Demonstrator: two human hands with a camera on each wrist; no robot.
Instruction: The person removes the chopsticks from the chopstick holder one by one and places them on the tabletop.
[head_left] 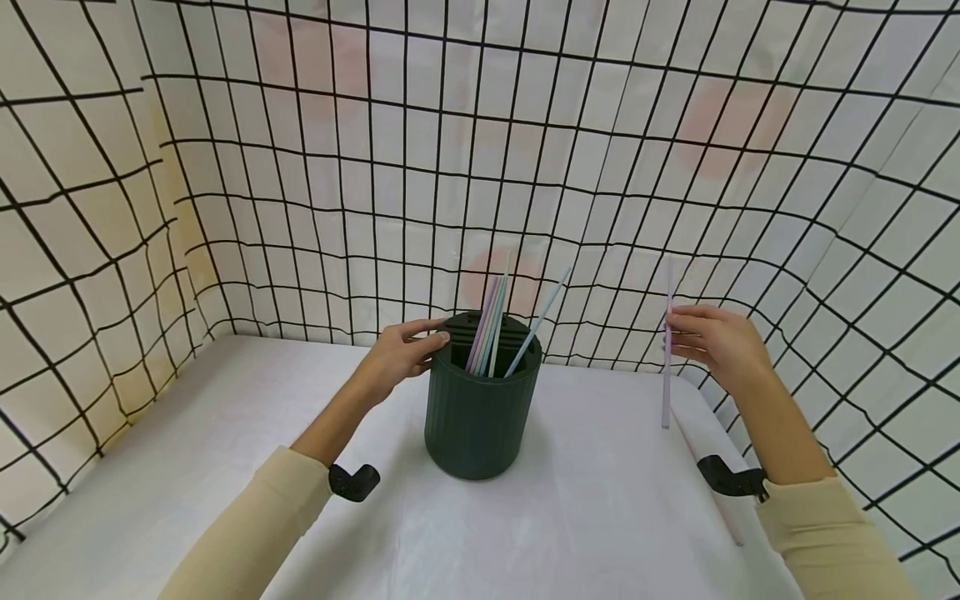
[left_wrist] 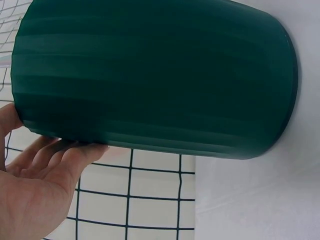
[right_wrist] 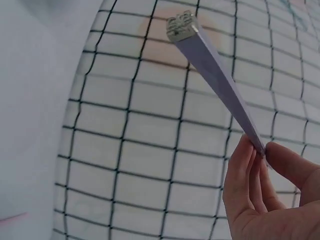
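Observation:
A dark green ribbed utensil holder [head_left: 480, 429] stands upright on the white surface, its top divided by slats. Several pastel chopsticks [head_left: 489, 325] lean together inside it, and a light blue chopstick [head_left: 542, 318] tilts apart to the right. My left hand [head_left: 397, 357] grips the holder's upper left side, thumb at the rim; the left wrist view shows the fingers [left_wrist: 82, 155] against the ribbed wall. Away to the right, my right hand [head_left: 720, 343] pinches a purple chopstick [head_left: 666, 387] between thumb and fingertips. Its square end [right_wrist: 181, 27] is silvery and patterned.
A pale pink chopstick [head_left: 722, 504] lies on the white tabletop [head_left: 600, 500] below my right forearm. Black wire mesh [head_left: 405, 167] rises behind and along both sides, with pale sheeting behind it.

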